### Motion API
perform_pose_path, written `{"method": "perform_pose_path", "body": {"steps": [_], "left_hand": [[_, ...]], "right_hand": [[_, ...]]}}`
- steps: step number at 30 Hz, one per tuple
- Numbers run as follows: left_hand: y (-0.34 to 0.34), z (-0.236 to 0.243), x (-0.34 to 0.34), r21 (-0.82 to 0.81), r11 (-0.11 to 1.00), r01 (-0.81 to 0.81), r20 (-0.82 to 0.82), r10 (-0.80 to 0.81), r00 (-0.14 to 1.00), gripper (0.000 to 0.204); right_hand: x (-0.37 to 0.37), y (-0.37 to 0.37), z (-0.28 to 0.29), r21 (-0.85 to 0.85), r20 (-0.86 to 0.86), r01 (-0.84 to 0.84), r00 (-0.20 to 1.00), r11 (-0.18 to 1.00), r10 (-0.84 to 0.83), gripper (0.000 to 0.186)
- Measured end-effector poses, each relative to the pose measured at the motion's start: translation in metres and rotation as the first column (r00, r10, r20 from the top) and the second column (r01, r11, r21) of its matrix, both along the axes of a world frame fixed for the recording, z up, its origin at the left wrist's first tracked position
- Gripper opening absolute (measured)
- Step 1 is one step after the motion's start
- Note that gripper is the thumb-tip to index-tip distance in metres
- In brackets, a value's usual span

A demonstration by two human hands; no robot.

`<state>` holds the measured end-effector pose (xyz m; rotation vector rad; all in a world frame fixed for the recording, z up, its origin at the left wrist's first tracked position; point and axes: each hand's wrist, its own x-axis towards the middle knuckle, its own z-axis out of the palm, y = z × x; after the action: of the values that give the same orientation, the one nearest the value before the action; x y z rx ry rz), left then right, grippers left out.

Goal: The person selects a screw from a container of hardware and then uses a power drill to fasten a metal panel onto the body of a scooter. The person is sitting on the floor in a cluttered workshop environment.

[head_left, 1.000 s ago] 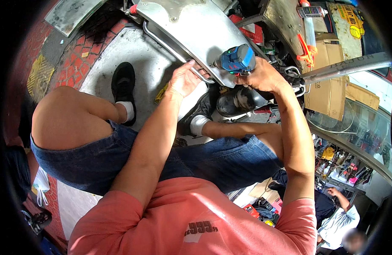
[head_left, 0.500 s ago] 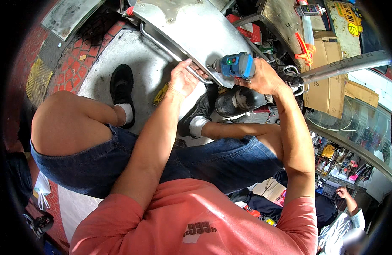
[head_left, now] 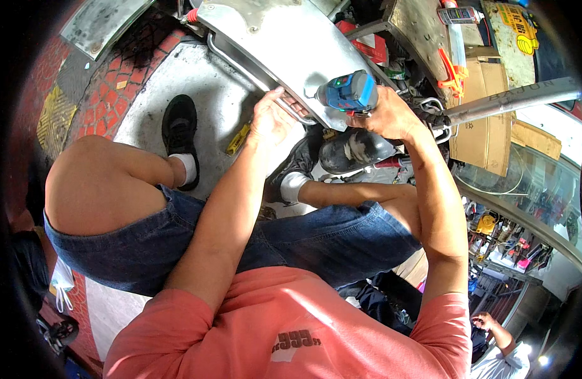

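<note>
With my left hand (head_left: 272, 120) I grip the bent metal tube (head_left: 237, 66) running along the lower side of a silver metal plate (head_left: 285, 41). My right hand (head_left: 392, 114) is closed round a blue cordless drill (head_left: 348, 88), whose nose points leftward at the plate near its right end; whether the tip touches is hidden. A black rounded object (head_left: 357, 151) with pale scuffs lies below the drill. A small yellow tool (head_left: 237, 140) rests on the pale floor beside my left forearm.
A long silver tube (head_left: 493, 98) extends rightward past cardboard (head_left: 477, 139). An orange plastic tool (head_left: 452, 79), spray can (head_left: 458, 16) and red box (head_left: 370, 47) sit upper right. Glass display case (head_left: 543, 202) and hanging small goods stand right. Another person (head_left: 502, 347) is at bottom right.
My hands stay nearly in place; the drill's body has shifted and turned slightly. The other person at bottom right has moved lower in the picture.
</note>
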<state>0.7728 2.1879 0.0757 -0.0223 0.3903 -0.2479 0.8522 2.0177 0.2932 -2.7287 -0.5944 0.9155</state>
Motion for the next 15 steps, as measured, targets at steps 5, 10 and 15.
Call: {"method": "perform_pose_path", "body": {"steps": [5,10,15], "left_hand": [[-0.001,-0.006,0.001,-0.018,1.000,-0.004,0.012,0.005,1.000,0.020],[-0.001,0.004,0.000,-0.004,1.000,-0.010,-0.017,0.010,1.000,0.019],[0.002,0.000,0.001,-0.023,1.000,0.006,-0.008,-0.006,1.000,0.020]], "right_hand": [[0.001,0.000,-0.001,-0.013,-0.009,0.012,1.000,1.000,-0.012,0.044],[0.001,0.001,-0.001,-0.064,0.001,0.017,1.000,0.998,-0.017,0.045],[0.003,0.000,-0.003,-0.141,0.016,0.025,1.000,0.990,-0.023,0.046]]}}
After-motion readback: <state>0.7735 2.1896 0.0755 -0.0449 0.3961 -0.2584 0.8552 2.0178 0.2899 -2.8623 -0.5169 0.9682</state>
